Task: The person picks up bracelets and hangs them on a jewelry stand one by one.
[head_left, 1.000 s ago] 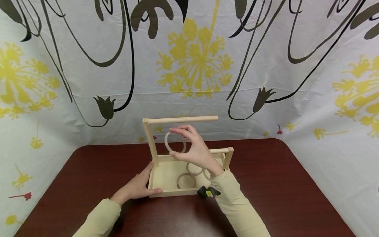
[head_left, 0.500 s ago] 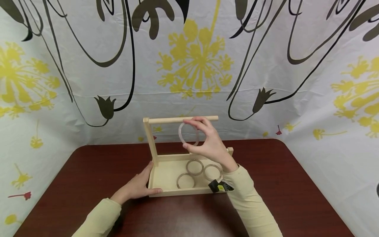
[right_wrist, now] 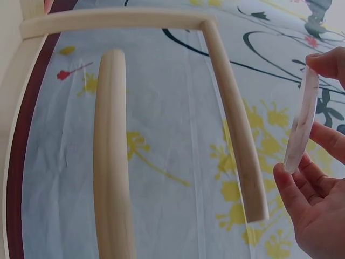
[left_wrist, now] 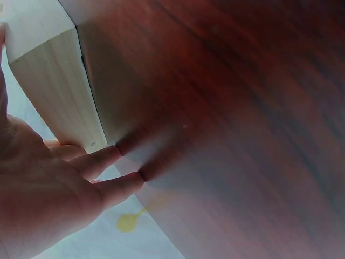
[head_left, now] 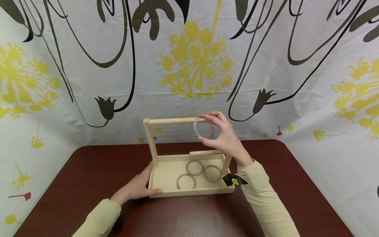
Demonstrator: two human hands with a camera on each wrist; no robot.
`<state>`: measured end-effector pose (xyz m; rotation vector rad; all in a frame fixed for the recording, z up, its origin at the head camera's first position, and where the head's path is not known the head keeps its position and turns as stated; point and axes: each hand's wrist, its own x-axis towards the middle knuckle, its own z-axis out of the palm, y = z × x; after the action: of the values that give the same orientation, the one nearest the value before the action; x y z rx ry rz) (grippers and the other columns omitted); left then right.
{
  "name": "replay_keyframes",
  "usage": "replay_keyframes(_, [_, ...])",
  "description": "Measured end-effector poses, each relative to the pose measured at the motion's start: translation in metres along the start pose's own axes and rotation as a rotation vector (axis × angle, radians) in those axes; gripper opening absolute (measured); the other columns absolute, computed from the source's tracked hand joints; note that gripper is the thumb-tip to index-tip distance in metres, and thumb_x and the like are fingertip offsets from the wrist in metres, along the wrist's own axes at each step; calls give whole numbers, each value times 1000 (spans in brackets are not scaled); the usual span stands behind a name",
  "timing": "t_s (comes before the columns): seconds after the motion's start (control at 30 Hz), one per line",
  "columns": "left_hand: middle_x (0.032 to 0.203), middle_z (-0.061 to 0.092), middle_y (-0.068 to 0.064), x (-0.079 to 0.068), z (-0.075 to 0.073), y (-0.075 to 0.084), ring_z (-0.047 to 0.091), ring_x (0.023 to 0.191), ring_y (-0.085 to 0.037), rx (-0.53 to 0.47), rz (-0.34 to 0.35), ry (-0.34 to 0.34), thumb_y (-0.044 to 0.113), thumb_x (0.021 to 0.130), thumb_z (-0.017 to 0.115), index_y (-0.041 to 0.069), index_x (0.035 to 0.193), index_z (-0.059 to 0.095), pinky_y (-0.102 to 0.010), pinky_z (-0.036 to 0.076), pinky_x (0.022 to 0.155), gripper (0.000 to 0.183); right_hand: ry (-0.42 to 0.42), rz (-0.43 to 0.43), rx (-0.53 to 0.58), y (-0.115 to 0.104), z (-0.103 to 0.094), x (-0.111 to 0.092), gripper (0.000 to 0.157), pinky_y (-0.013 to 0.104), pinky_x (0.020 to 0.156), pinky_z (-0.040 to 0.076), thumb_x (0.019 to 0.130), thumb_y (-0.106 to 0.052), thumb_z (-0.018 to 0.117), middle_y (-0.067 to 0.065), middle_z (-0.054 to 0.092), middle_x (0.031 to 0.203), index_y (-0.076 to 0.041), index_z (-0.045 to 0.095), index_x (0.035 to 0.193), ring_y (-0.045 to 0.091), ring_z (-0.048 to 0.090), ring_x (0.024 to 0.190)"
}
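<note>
My right hand [head_left: 222,135] pinches a translucent bangle [head_left: 195,129] between thumb and fingers, upright, by the right end of the upper bar [head_left: 173,121] of a wooden bangle stand. In the right wrist view a gap separates the bangle [right_wrist: 302,121] from the free end of the upper bar [right_wrist: 237,118]. The lower bar [right_wrist: 111,156] carries nothing. Several similar bangles, among them one nearest the front [head_left: 177,184], lie in the stand's tray [head_left: 165,171]. My left hand [head_left: 137,184] rests against the tray's left end, fingers fairly straight, thumb along its front edge.
A dark red-brown table [head_left: 103,171] bears the stand. Behind and beside it hangs a white patterned cloth [head_left: 189,105]. The stand's left post [head_left: 151,141] rises high, while a shorter post [head_left: 226,163] stands at the right. A small black device [head_left: 234,180] sits on the right wrist.
My right hand has carried the bangle right and slightly upward, from beneath the upper bar's middle to near its right end. The bangles in the tray are less covered. My left hand stays put.
</note>
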<state>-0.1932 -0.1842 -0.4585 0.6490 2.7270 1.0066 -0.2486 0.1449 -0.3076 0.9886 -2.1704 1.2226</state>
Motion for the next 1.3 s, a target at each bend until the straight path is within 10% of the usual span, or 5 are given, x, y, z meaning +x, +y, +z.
replay_keyframes(0.77, [155,12,-28,0,2,-2,28,136,-43,6,-10,-1,46,81,76,-6,152,3,-67,29,98,115,19,76,-29,-18,-26,8,55,55,89,38,74,7,78,30,46,123,10,58,125,44,46,108])
replay_keyframes(1.3, [154,13,-29,0,2,-1,27,136,-44,12,-15,6,45,81,77,-8,151,4,-71,26,96,114,-44,55,-69,33,-18,12,65,52,96,40,81,-7,78,19,45,123,-5,52,140,32,46,111])
